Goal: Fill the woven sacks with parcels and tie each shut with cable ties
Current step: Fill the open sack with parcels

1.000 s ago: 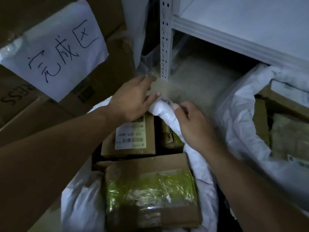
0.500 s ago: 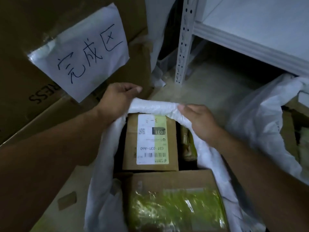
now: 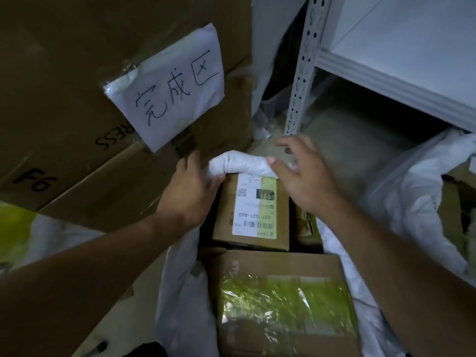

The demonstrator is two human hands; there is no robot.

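Stacked cardboard cartons fill the left of the frame, one carrying a taped paper sign with handwritten characters. A white metal shelving rack stands at upper right, above a second white sack slumped at the right edge. In the centre a white woven sack stands open on the floor, holding a tape-wrapped cardboard parcel nearest the camera and a labelled parcel behind it. The left hand grips the sack's rolled far rim. The right hand hovers over that rim, fingers spread and released, thumb touching the fabric.
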